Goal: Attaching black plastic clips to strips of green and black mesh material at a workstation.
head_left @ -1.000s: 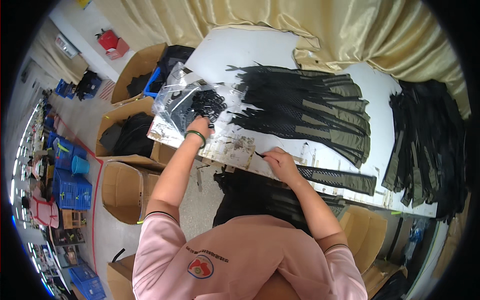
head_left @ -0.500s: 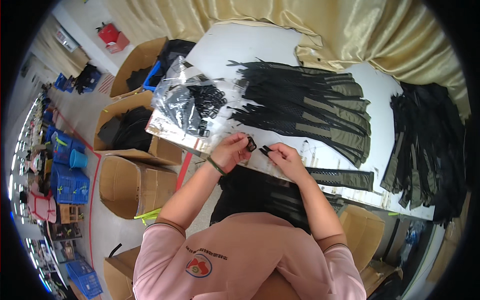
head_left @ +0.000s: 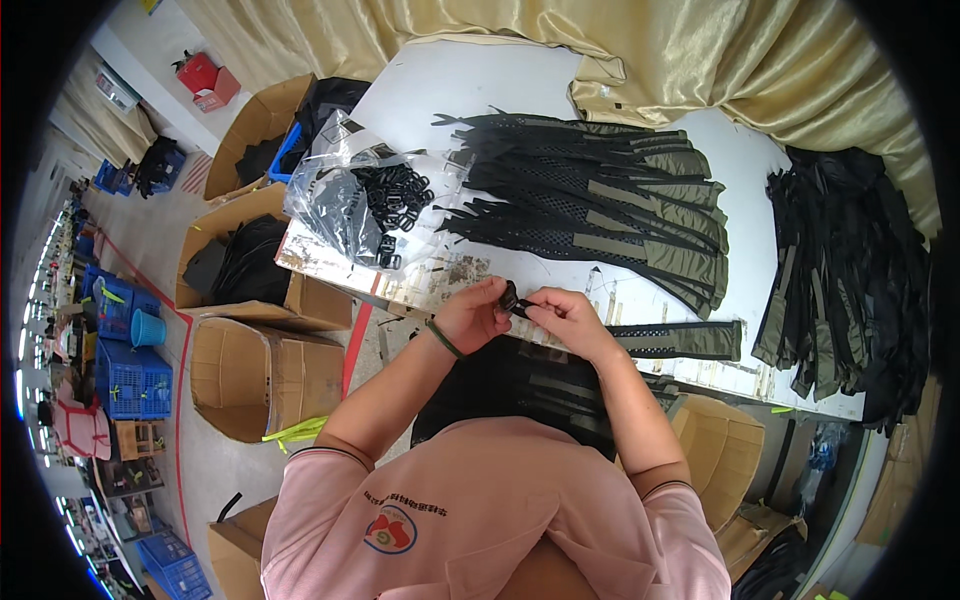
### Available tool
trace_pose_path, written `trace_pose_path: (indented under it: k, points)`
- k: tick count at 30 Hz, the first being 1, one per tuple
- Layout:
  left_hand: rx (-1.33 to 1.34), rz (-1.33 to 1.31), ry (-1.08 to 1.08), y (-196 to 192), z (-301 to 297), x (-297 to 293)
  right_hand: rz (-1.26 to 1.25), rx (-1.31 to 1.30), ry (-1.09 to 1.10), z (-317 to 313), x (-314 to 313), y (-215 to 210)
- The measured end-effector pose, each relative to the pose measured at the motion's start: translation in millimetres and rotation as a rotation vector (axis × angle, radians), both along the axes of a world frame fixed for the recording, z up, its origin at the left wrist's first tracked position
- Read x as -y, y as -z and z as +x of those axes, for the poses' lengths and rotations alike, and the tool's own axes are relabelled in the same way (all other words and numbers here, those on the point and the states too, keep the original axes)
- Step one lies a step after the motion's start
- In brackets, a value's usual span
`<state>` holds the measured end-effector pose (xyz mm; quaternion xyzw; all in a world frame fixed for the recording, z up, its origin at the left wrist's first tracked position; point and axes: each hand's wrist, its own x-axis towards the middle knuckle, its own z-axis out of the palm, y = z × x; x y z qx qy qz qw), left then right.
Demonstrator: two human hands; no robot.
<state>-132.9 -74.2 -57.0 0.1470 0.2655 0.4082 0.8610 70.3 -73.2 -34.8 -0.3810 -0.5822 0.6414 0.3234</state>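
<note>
Above the near edge of the table [head_left: 595, 287], my left hand [head_left: 472, 318] is closed on a small black plastic buckle [head_left: 508, 296]. My right hand [head_left: 570, 320] pinches the end of a black webbing strap [head_left: 523, 308], which meets the buckle; whether it passes through the slot is too small to tell. A black mesh strap with an olive-green end [head_left: 690, 340] lies by my right forearm, and the forearm hides whether it joins the pinched end. Further left, many black buckles [head_left: 400, 195] spill from a clear plastic bag [head_left: 325, 205].
Black and olive straps [head_left: 600, 190] lie fanned across the table, with another dark heap [head_left: 840, 280] hanging off its right side. Dark fabric [head_left: 520, 390] drapes before me. Cardboard boxes [head_left: 270, 375] stand at left, another box [head_left: 715, 455] at right. A gold curtain [head_left: 700, 50] hangs behind.
My hands have come together, bringing the strap end up to the buckle. The whole view has shifted slightly, so the table's contents appear further left.
</note>
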Motion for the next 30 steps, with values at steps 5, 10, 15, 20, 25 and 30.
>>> trace_pose_path:
  k: [5, 10, 15, 20, 25, 30]
  points:
    - [-0.028, -0.020, 0.027, -2.7, 1.4, -1.2, 0.159, 0.056, -0.060, 0.8, -1.5, -2.2]
    - [-0.072, -0.043, 0.032, 2.3, 3.0, 0.2, 0.399, 0.182, -0.101, 0.6, -2.1, -8.2]
    - [0.036, -0.049, 0.109, 9.0, 2.9, 3.3, 0.402, 0.213, -0.053, -3.0, 3.5, -10.1]
    - [0.126, -0.080, 0.132, 13.1, 7.9, 10.5, 0.212, 0.061, 0.091, -10.2, 10.5, -5.4]
    - [0.229, -0.085, -0.032, 15.6, 11.8, 14.9, 0.238, 0.099, 0.075, -7.5, 9.7, -4.6]
    - [0.208, -0.042, -0.014, 15.5, 10.5, 13.2, 0.023, 0.012, 0.052, -2.2, 11.6, -11.6]
